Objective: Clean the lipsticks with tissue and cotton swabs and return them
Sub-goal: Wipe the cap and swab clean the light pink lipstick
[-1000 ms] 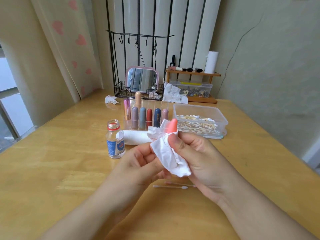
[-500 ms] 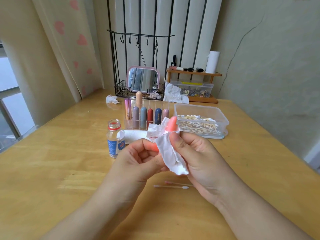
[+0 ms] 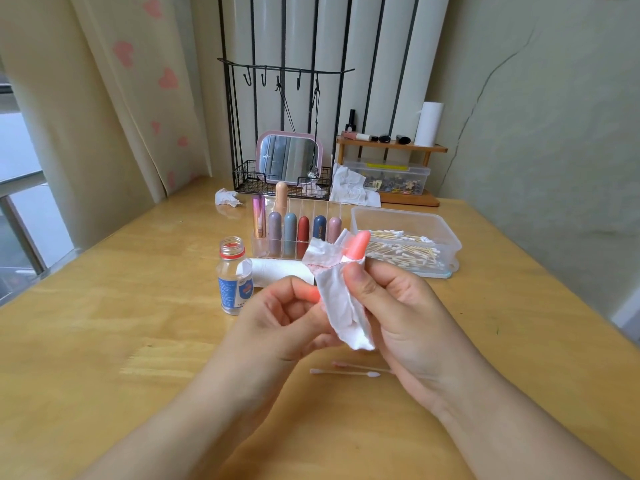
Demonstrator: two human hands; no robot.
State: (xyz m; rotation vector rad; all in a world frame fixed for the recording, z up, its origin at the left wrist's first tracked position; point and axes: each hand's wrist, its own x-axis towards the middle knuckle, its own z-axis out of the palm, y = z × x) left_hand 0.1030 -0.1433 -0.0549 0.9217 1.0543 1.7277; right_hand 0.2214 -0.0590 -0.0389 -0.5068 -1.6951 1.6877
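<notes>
Head view shows both my hands raised at the centre of the frame, over the worktop (image 3: pixel 104 341). My right hand (image 3: pixel 398 306) pinches a coral lipstick (image 3: pixel 358 244) through a crumpled white tissue (image 3: pixel 341 299); the thumb presses the paper against the tube, and only the rounded coral tip stands clear above it. My left hand (image 3: pixel 277 320) has its fingers curled round another coral piece (image 3: pixel 308 294), likely the lipstick's other half, just beside the tissue's lower fold. I cannot tell cap from base.

The tissue has a faint pink smear near its upper edge. It is soft and thin, and I judge it will tear or bunch if I twist hard. The lipstick is light, smooth and stiff, so it could slip inside the paper; the best hold is on the hard shell, low on the barrel, never on any soft colour core.

Above my hands in the frame, a clear organizer (image 3: pixel 298 237) holds more lipsticks upright, with free slots for the return. To its right is a clear tub of cotton swabs (image 3: pixel 403 249), to its left an open small bottle (image 3: pixel 234 275). Two used swabs (image 3: pixel 346 372) lie on the worktop below my right hand.
</notes>
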